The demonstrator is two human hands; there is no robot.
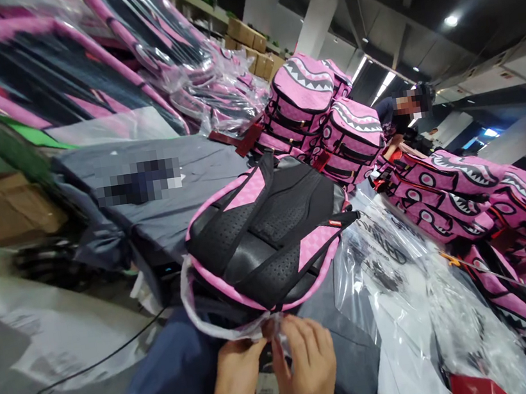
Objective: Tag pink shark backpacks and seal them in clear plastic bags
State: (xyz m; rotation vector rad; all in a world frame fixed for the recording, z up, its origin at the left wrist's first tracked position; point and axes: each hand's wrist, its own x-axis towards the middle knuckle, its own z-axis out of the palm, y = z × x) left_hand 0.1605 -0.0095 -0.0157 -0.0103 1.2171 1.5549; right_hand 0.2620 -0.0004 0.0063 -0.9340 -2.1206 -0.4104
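A backpack [269, 212] with pink piping lies before me, its black padded back and shoulder straps facing up. A strip of translucent plastic [189, 307] curves around its left and near edge. At that near edge my left hand [236, 381] is closed, thumb and fingers pinching the plastic. Close beside it, my right hand [309, 365] pinches the same crumpled plastic with bent fingers. Between the hands hangs a dark tag with a white barcode label [267, 391]. What exactly lies between the fingertips is partly hidden.
Grey cloth [157, 204] covers the work surface. Pink shark-mouth backpacks [304, 88] stand behind, more [465, 189] at right. Clear plastic bags [392, 257] lie to the right. Plastic-wrapped backpacks [163, 29] are stacked at left, above a cardboard box [3, 208]. Another person [393, 118] works behind.
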